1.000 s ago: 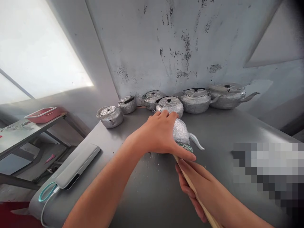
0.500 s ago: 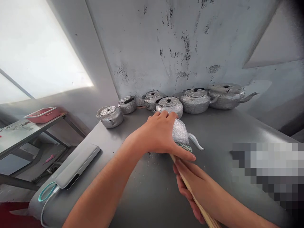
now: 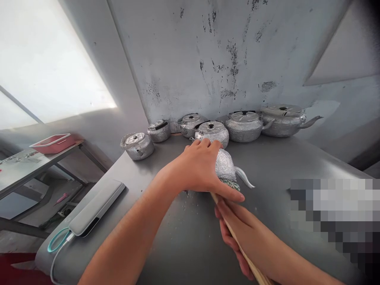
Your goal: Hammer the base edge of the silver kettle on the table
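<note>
My left hand (image 3: 200, 166) is spread over a small silver kettle (image 3: 225, 163), gripping it with the thumb reaching right. The kettle has a hammered surface, and its curved spout (image 3: 245, 178) points right and down. Below the thumb, my right hand (image 3: 233, 233) is closed round a long pale wooden handle (image 3: 247, 259). Its far end runs up under my left hand to the kettle, where it is hidden. A green-and-white speckled strip (image 3: 232, 184) shows at the kettle's near edge; I cannot tell whether it belongs to the handle.
Several silver kettles line the back of the grey table (image 3: 184, 245), including a big one (image 3: 282, 122) and a small one (image 3: 139, 147). A grey power bank (image 3: 96, 209) with a white cable lies left. Beyond, a pink basket (image 3: 55, 144) sits on a shelf. A blurred patch covers the right.
My right hand and the wooden handle have shifted slightly to the left. My left hand keeps its place on the kettle.
</note>
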Action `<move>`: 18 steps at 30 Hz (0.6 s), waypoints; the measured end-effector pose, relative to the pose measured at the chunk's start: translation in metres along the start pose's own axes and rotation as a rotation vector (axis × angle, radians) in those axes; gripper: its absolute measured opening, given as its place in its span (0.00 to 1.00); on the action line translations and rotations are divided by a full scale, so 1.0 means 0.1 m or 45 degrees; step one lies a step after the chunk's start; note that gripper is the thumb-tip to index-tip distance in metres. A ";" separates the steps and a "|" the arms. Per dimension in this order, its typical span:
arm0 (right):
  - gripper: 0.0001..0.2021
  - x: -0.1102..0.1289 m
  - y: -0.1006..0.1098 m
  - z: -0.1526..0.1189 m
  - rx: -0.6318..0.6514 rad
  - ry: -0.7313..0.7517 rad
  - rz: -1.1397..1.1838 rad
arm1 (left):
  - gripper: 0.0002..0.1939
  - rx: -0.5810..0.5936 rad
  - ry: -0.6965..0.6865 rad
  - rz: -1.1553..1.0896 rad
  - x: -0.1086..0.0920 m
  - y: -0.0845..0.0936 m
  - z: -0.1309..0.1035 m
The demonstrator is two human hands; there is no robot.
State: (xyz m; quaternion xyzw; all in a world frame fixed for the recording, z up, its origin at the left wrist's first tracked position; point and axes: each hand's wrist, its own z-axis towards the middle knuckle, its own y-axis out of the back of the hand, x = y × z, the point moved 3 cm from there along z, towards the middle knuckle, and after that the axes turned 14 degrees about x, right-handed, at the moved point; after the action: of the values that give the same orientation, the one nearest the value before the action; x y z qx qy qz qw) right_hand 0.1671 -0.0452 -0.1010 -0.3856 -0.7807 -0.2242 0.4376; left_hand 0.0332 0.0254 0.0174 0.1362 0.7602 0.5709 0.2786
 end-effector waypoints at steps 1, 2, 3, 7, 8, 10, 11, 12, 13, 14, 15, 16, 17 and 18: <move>0.22 0.00 -0.01 0.00 0.010 -0.019 -0.006 | 0.57 -0.001 0.000 -0.002 0.00 0.00 0.00; 0.22 -0.01 -0.01 -0.01 0.004 -0.019 -0.011 | 0.57 -0.001 -0.001 -0.006 0.00 0.00 0.00; 0.22 0.00 -0.01 -0.02 -0.024 0.009 -0.017 | 0.57 -0.002 -0.003 -0.011 0.01 0.00 0.00; 0.23 -0.02 -0.03 -0.03 -0.047 0.034 -0.083 | 0.57 0.005 -0.012 -0.025 0.01 0.00 0.00; 0.23 -0.03 -0.04 -0.03 -0.026 0.004 -0.105 | 0.57 0.008 -0.011 -0.028 0.01 0.00 0.00; 0.24 -0.05 -0.04 -0.03 -0.039 -0.007 -0.134 | 0.57 0.008 -0.004 -0.033 0.01 0.01 0.00; 0.25 -0.05 -0.04 -0.03 -0.069 0.028 -0.129 | 0.57 0.005 -0.002 -0.033 0.01 0.01 0.00; 0.25 -0.05 -0.04 -0.03 -0.084 0.048 -0.124 | 0.57 0.003 -0.001 -0.031 0.01 0.01 0.00; 0.25 -0.05 -0.04 -0.03 -0.077 0.033 -0.125 | 0.57 0.004 -0.001 -0.029 0.01 0.01 0.00; 0.24 -0.07 -0.05 -0.03 -0.056 -0.005 -0.129 | 0.57 0.006 -0.002 -0.028 0.01 0.01 0.00; 0.23 -0.07 -0.05 -0.03 -0.037 -0.042 -0.132 | 0.57 0.008 -0.004 -0.029 0.01 0.01 0.00; 0.23 -0.08 -0.06 -0.04 -0.025 -0.058 -0.131 | 0.57 0.008 -0.005 -0.031 0.01 0.01 0.00; 0.23 -0.08 -0.06 -0.04 -0.031 -0.041 -0.125 | 0.58 0.007 -0.005 -0.034 0.01 0.01 0.00; 0.23 -0.07 -0.05 -0.04 -0.042 -0.010 -0.107 | 0.58 0.003 -0.007 -0.035 0.01 0.01 0.00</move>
State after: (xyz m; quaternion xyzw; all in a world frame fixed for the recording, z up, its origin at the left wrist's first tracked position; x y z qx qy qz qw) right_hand 0.1674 -0.0542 -0.1048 -0.3606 -0.7940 -0.2538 0.4184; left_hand 0.0323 0.0256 0.0180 0.1276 0.7620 0.5657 0.2881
